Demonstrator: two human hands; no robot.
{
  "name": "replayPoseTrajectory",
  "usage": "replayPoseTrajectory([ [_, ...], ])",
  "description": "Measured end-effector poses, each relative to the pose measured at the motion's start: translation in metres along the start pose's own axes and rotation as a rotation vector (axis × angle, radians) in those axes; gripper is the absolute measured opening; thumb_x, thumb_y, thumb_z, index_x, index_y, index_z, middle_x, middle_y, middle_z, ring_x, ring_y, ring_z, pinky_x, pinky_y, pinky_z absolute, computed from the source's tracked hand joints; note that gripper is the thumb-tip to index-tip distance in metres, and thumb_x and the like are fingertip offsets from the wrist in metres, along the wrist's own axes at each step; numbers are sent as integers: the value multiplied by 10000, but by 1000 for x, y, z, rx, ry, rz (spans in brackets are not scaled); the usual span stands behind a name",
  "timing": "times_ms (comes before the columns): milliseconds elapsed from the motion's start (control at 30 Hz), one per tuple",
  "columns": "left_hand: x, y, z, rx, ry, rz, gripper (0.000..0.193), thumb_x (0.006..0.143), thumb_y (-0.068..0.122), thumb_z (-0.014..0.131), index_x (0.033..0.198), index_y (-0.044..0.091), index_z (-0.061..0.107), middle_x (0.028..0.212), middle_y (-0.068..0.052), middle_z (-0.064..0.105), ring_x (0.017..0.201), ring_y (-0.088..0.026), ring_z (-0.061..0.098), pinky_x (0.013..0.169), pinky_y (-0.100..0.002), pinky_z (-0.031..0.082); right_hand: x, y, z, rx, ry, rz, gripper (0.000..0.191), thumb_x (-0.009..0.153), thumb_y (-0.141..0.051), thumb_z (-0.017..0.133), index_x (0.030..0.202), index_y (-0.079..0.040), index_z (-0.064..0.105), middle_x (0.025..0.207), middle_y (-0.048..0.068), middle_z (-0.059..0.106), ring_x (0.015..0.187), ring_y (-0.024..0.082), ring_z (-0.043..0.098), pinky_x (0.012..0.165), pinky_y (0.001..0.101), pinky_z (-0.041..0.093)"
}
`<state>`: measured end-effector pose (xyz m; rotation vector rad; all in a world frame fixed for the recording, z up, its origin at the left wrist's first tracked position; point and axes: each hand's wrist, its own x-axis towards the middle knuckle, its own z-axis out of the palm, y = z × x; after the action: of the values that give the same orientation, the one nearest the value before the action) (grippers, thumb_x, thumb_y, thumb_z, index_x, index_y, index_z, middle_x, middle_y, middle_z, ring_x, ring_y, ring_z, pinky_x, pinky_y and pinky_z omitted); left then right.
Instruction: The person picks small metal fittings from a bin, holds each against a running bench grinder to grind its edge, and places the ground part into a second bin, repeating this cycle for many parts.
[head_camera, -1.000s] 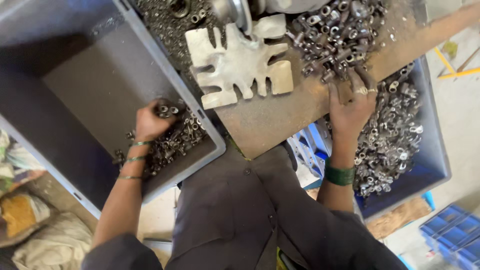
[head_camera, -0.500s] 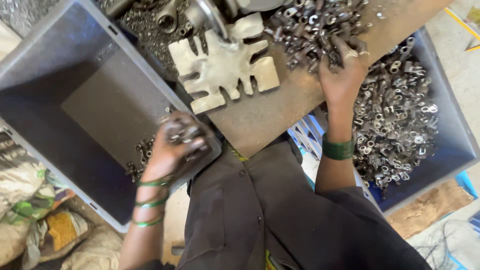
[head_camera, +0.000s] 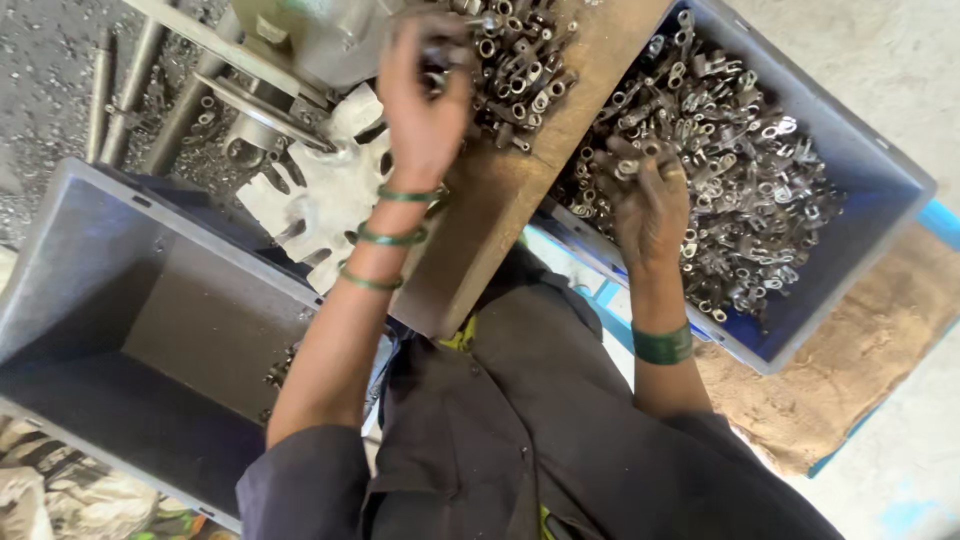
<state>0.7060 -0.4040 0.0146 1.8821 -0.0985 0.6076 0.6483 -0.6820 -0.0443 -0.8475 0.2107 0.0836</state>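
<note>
Looking down past our dark shirt, we see our left hand (head_camera: 425, 95) raised over the wooden board (head_camera: 490, 200), fingers curled shut around a few small metal fittings at the edge of the loose pile of fittings (head_camera: 515, 70) heaped on that board. Three thin green bangles (head_camera: 390, 238) ring this wrist. Our right hand (head_camera: 650, 205) is sunk in the blue-grey crate (head_camera: 880, 190) on our right, palm down, fingers bent into the mass of metal lugs (head_camera: 745, 150); whether it actually grips any we cannot tell, because the knuckles hide the fingertips. A broad green bangle (head_camera: 662, 345) sits on that forearm.

That right crate is well filled: ring-ended tube lugs lie tangled across most of its floor, thickest toward the board and thinning toward the far wall. The grey crate (head_camera: 90, 270) on our left is nearly bare, with only a small scatter of pieces (head_camera: 280, 370) in the corner nearest us, partly hidden behind our left arm.

Between the grey crate and the board lies a pale, notched metal plate (head_camera: 335, 195), and above it stands a grey machine body (head_camera: 320, 40) with steel rods (head_camera: 150, 90) slanting off to the left over gritty ground. A brown sack (head_camera: 850, 350) lies beneath the right crate
</note>
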Motion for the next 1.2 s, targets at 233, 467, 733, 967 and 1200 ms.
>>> replayPoseTrajectory([
  [233, -9, -25, 27, 691, -434, 92, 938, 579, 572, 951, 1420, 296, 640, 1617, -164, 220, 1398, -627, 165, 1054, -822, 190, -6, 8, -39, -110, 227, -117, 299, 966, -4, 700, 1235, -64, 584, 1046, 129, 695, 787, 185, 671, 621, 309, 519],
  [467, -2, -45, 45, 854, -360, 89, 803, 782, 692, 907, 1417, 288, 626, 1654, -173, 195, 1467, -612, 135, 1103, -873, 102, -12, 15, -41, 33, 228, -89, 225, 945, -18, 733, 1112, -53, 586, 1053, 139, 728, 907, 222, 724, 769, 323, 584],
  [733, -23, 9, -29, 408, -306, 146, 580, 929, 328, 820, 1455, 187, 621, 1703, -256, 207, 1575, -474, 246, 1273, -664, 211, -32, 28, 22, 1, -32, -60, 219, 1029, -213, 647, 1121, -66, 513, 1090, 161, 722, 922, 281, 735, 775, 368, 601],
  [967, -169, 27, -186, 545, 215, 97, 172, 987, 36, 801, 1153, 47, 756, 1399, -126, 610, 1281, -323, 602, 1118, -426, 486, -52, 90, 58, -159, -136, 243, 404, 985, -213, 587, 1312, -42, 423, 1181, 109, 683, 965, 285, 741, 838, 404, 631],
  [1200, -263, 5, -215, 445, 552, -289, 94, 992, 49, 766, 1073, 23, 726, 1234, -119, 704, 1180, -257, 648, 1069, -372, 514, -35, 120, 72, -1029, -381, -224, 365, 978, -204, 750, 1286, -23, 673, 1169, 75, 699, 1043, 192, 653, 918, 348, 551],
])
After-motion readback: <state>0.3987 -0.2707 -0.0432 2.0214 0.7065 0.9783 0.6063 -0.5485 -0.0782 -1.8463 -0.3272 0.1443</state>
